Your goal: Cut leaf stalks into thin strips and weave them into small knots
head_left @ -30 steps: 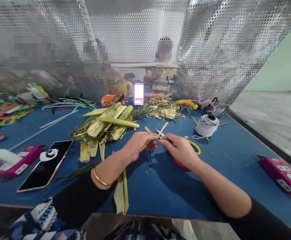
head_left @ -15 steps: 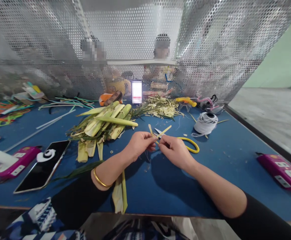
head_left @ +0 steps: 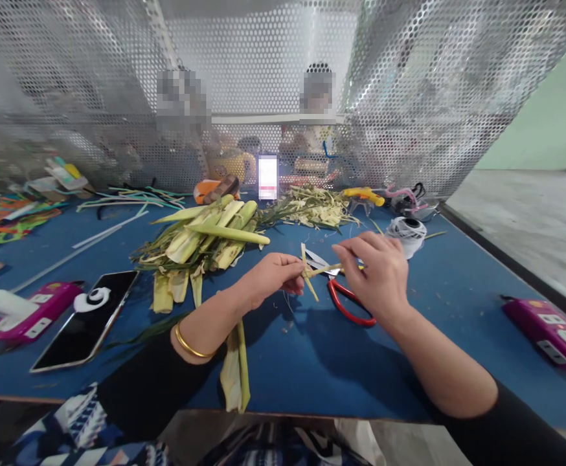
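Narrow pale-yellow husk strips (head_left: 306, 273) cross one another at the fingertips of my left hand (head_left: 279, 277), which pinches them closed. My right hand (head_left: 380, 270) is closed too, its thumb and forefinger gripping the free end of a strip that stretches sideways between both hands. Beneath that strip lie scissors (head_left: 351, 310), blades pointing to the upper left; one handle loop is red, and the yellow one is mostly covered by my right hand. A pile of green-yellow corn husks (head_left: 200, 243) rests left of my hands. A long husk piece (head_left: 232, 375) hangs down toward the table's front edge.
A white thread spool (head_left: 408, 236) stands behind my right hand. At left are a phone (head_left: 86, 323) and a magenta box (head_left: 35, 310); another magenta box (head_left: 550, 333) lies right. Shredded husk (head_left: 312, 206) and a yellow-handled tool (head_left: 364, 195) lie before the perforated screen (head_left: 263, 65).
My right hand has moved right and slightly up, drawing a strip out sideways. The scissors' red loop now shows. My left hand keeps its pinch in nearly the same place.
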`<state>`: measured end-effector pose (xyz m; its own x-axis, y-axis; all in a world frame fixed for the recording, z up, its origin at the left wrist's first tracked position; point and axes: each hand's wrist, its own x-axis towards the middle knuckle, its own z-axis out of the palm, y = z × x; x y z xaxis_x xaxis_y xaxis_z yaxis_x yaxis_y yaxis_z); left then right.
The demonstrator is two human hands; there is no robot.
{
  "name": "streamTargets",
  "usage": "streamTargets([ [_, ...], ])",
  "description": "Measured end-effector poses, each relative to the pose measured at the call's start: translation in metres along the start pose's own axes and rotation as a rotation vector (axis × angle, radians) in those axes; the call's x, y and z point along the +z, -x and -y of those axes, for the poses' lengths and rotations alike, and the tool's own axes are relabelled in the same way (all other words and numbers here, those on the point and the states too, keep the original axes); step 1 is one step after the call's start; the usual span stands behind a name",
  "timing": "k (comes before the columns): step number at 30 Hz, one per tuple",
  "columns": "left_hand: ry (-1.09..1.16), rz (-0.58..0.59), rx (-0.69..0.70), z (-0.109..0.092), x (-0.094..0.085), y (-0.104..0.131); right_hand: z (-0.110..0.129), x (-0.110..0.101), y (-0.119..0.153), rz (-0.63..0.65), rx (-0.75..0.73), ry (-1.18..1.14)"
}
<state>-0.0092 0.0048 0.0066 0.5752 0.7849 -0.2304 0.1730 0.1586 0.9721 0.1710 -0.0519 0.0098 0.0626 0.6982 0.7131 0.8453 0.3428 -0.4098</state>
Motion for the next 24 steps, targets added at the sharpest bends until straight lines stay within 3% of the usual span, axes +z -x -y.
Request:
streamTargets([
  [1, -0.02, 0.026, 0.001, 0.0, 0.001, 0.001, -0.003, 0.0, -0.002, 0.012, 0.018, 0.021],
  [3, -0.068, 0.059, 0.001, 0.002, 0.003, 0.001, -0.008, 0.003, -0.004, 0.234, 0.152, -0.091],
  [5, -0.135, 0.076, 0.016, 0.004, 0.006, 0.002, -0.01, 0.009, -0.003, 0.513, 0.355, -0.351],
  [7, -0.222, 0.085, 0.05, 0.006, 0.008, 0.002, -0.009, 0.016, 0.0, 0.599, 0.534, -0.587],
  [10, -0.324, 0.069, 0.084, 0.01, 0.009, 0.001, -0.005, 0.022, 0.004, 0.518, 0.646, -0.735],
  [16, -0.362, 0.034, 0.058, 0.012, 0.01, 0.001, -0.001, 0.023, 0.004, 0.595, 0.624, -0.856],
  [21, -0.388, 0.019, 0.084, 0.009, 0.008, 0.002, -0.002, 0.029, 0.01, 0.388, 0.648, -0.812],
  [24, -0.381, 0.071, 0.094, 0.01, 0.007, 0.002, -0.001, 0.033, 0.014, 0.311, 0.652, -0.775],
])
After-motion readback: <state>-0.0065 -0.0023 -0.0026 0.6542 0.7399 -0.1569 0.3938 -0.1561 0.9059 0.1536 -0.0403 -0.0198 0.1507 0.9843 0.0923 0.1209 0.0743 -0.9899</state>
